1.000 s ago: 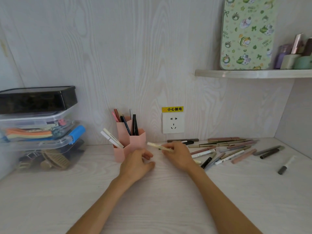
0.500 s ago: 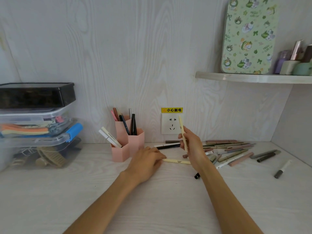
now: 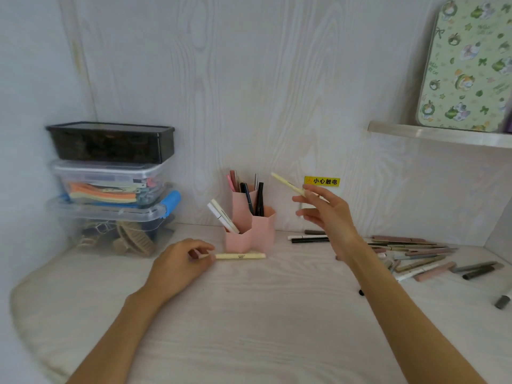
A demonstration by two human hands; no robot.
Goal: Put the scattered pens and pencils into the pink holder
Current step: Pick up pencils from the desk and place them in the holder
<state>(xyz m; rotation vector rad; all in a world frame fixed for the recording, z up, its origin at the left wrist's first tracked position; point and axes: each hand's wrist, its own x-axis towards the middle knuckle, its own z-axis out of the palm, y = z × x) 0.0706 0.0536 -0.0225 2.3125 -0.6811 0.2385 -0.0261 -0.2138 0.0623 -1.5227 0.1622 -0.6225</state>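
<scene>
The pink holder (image 3: 263, 231) stands at the back of the desk with several pens in its cups. My right hand (image 3: 329, 217) is raised to the right of it and pinches a pale yellow pen (image 3: 286, 184), whose tip points up-left towards the holder. My left hand (image 3: 180, 264) rests on the desk in front-left of the holder, its fingertips pinching the end of a second pale yellow pen (image 3: 239, 256) that lies flat. Several scattered pens and pencils (image 3: 410, 253) lie on the desk to the right.
Stacked plastic boxes (image 3: 110, 189) fill the back left corner. A wall socket with a yellow label (image 3: 321, 181) sits behind my right hand. A shelf (image 3: 443, 137) with a green patterned tin (image 3: 468, 67) hangs at upper right. A grey marker (image 3: 502, 300) lies at the right edge.
My right hand lifted its yellow pen off the desk and tilted it towards the holder. My left hand slid left, holding the second yellow pen. The camera swung left.
</scene>
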